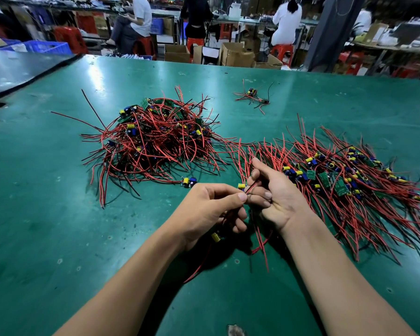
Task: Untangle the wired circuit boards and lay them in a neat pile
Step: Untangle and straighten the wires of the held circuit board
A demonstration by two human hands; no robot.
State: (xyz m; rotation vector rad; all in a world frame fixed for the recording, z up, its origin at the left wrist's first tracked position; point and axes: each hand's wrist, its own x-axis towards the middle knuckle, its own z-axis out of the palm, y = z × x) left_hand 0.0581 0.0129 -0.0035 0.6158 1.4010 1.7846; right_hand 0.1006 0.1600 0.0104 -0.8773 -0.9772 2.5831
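Note:
A tangled heap of small circuit boards with red and black wires (155,139) lies on the green table (46,214) at centre left. To the right spreads a flatter pile of boards (344,180) with their wires lying roughly the same way. My left hand (209,212) pinches red wires between thumb and fingers; a board with a yellow part (215,237) hangs below it. My right hand (274,195) grips a red and a black wire beside a small board (241,186). Wires trail down from both hands.
A loose board (189,182) lies on the table just left of my hands. A small clump of wired boards (252,97) sits further back. Beyond the table's far edge are cardboard boxes (235,55), red stools and seated people.

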